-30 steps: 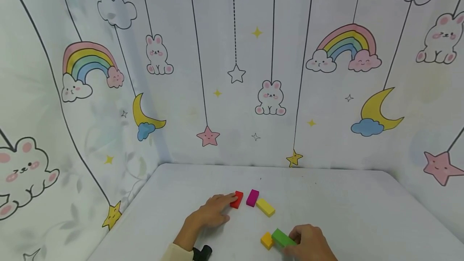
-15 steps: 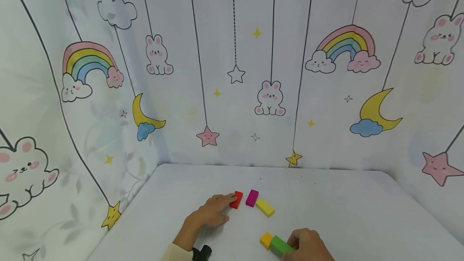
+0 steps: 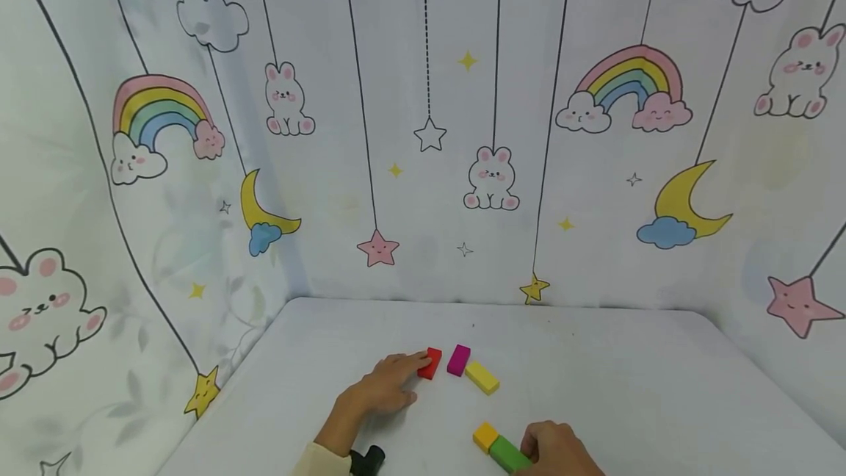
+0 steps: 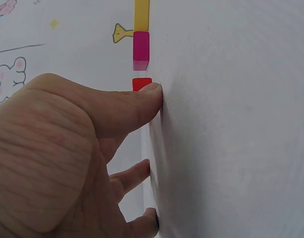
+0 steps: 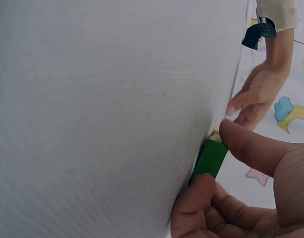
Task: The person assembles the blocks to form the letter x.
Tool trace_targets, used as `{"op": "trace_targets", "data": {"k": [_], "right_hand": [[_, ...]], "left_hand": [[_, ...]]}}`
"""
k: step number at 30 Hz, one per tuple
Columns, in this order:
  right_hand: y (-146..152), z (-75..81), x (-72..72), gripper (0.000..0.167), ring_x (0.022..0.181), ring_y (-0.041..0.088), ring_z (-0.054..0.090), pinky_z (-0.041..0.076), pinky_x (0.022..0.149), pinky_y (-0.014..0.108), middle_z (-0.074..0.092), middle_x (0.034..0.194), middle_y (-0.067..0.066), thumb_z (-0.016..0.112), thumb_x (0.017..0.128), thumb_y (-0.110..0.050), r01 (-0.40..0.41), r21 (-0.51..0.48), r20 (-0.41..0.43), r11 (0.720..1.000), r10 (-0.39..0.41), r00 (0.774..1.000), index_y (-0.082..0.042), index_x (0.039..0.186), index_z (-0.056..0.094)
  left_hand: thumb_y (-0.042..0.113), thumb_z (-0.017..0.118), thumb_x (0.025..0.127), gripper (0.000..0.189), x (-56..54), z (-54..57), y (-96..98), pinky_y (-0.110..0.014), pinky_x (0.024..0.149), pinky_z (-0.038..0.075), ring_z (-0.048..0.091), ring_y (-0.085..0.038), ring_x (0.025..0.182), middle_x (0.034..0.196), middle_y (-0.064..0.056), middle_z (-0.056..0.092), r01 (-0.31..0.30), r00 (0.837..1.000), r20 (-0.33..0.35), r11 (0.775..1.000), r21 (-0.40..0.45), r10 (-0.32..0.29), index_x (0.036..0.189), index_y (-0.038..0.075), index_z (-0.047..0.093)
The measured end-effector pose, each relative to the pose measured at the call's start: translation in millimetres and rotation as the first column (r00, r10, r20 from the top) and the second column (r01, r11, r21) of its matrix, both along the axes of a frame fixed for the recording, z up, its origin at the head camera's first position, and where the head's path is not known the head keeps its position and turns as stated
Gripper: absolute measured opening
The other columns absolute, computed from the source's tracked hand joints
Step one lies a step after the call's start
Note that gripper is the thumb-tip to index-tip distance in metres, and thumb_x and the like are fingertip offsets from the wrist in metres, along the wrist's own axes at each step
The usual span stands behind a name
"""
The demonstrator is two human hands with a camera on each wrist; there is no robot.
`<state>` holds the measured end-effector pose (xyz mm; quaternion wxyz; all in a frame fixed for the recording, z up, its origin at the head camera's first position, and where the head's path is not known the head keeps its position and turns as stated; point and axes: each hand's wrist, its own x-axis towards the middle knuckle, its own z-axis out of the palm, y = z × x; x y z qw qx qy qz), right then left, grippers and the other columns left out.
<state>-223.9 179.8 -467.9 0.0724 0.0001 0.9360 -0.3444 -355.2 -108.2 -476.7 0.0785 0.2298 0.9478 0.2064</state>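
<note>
On the white table my left hand (image 3: 388, 386) is stretched out, its fingertips touching a red block (image 3: 432, 364). The fingers look mostly straight, and in the left wrist view the thumb hides part of that red block (image 4: 141, 83). Nearer the front, my right hand (image 3: 560, 449) holds a green block (image 3: 507, 454) between thumb and fingers. The green block's far end meets an orange-yellow block (image 3: 485, 437). Seen from the right wrist, thumb and fingers are at opposite ends of the green block (image 5: 210, 159), which lies against the table.
A magenta block (image 3: 459, 360) lies right of the red one, with a yellow block (image 3: 482, 377) close to its corner. The white table (image 3: 628, 380) ends at a fabric backdrop (image 3: 423, 204) printed with rabbits and rainbows. A black device (image 3: 367, 460) sits at my left wrist.
My right hand has shifted slightly left and towards me, bringing the green block into line with the orange-yellow block. My left hand stays at the red block.
</note>
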Motion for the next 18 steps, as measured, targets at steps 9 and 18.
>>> {"op": "trace_targets", "data": {"k": [9, 18], "right_hand": [[-2.9, 0.7, -0.6, 0.027, 0.065, 0.018, 0.056, 0.053, 0.062, 0.033, 0.058, 0.068, 0.003, 0.089, 0.069, -0.014, 0.024, 0.042, 0.025, 0.999, -0.025, 0.999, -0.006, 0.077, 0.064], [-1.7, -1.7, -1.4, 0.029, 0.064, 0.017, 0.055, 0.051, 0.06, 0.032, 0.057, 0.067, 0.003, 0.09, 0.068, -0.015, -0.011, 0.027, 0.003, 1.0, 0.011, 1.0, -0.007, 0.076, 0.063]], "left_hand": [[0.021, 0.074, 0.092, 0.064, 0.9, 1.3, 1.6, -0.067, 0.106, 0.041, 0.038, -0.032, 0.143, 0.155, -0.001, 0.047, -0.004, 1.0, -0.002, 1.0, -0.004, 0.004, 0.151, 0.028, 0.049], [0.02, 0.075, 0.091, 0.065, 2.7, 3.0, 1.8, -0.065, 0.108, 0.041, 0.038, -0.032, 0.143, 0.154, -0.001, 0.048, -0.001, 1.0, -0.006, 1.0, 0.003, 0.001, 0.151, 0.027, 0.05]]}}
